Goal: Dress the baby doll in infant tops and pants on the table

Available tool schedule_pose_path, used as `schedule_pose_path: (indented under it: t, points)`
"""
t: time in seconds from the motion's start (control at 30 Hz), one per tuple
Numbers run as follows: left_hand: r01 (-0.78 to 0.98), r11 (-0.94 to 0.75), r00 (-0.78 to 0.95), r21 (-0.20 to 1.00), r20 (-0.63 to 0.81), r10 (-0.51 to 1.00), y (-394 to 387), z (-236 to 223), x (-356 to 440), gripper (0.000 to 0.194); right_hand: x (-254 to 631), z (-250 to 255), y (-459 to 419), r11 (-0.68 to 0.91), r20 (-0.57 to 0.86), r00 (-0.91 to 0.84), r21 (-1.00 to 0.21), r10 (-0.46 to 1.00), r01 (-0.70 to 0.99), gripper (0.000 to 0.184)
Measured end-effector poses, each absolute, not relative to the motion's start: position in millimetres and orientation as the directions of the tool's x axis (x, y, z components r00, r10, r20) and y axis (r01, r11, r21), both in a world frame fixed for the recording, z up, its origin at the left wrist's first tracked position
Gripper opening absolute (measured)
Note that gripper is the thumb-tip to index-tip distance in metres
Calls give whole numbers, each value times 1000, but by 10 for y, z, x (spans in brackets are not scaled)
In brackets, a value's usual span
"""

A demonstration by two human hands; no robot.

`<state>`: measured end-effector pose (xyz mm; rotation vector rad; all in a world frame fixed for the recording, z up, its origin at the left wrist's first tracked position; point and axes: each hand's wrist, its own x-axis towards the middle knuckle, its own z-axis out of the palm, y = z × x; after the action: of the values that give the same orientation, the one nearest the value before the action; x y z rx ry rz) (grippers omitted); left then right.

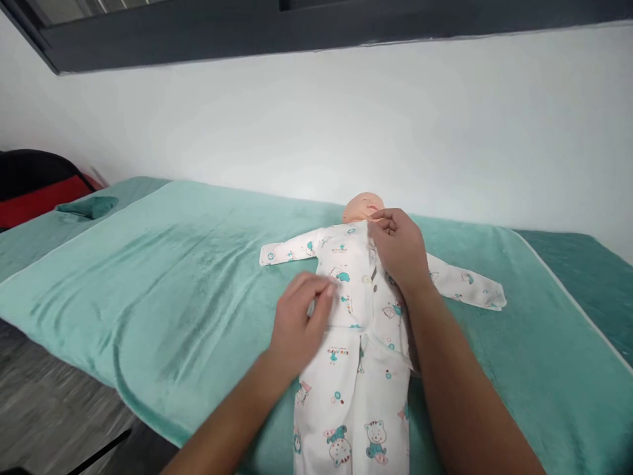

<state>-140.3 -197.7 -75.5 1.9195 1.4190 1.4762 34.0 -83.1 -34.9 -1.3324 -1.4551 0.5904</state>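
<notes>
A baby doll point(363, 206) lies on its back on a teal blanket point(173, 264), dressed in a white suit point(356, 369) printed with teal animals. Its sleeves stretch out to both sides. My right hand point(400, 247) rests on the doll's upper chest, fingers curled and pinching the suit's neckline just under the chin. My left hand point(301, 320) hovers over the doll's left side at waist height, slightly blurred, with fingers bent and loosely apart, touching or just above the suit's hem.
The blanket covers a bed that runs along a white wall point(346, 119). A dark window frame point(297, 26) sits above. A folded teal cloth point(89, 206) and a red and black object point(34, 188) lie at the far left. Dark floor point(44, 409) shows at lower left.
</notes>
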Motion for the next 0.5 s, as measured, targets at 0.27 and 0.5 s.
schedule_pose_path:
  t: [0.27,0.5]
  points:
    - [506,-243,27,827,266,964,-612,-380,-1103,21,587,-347,-769,21,229,183,-677,956,735,36]
    - [490,-223,39,843,234,971,-504,-411,-900,13,518,-406,-690,11,192,139,-623,972,782,26]
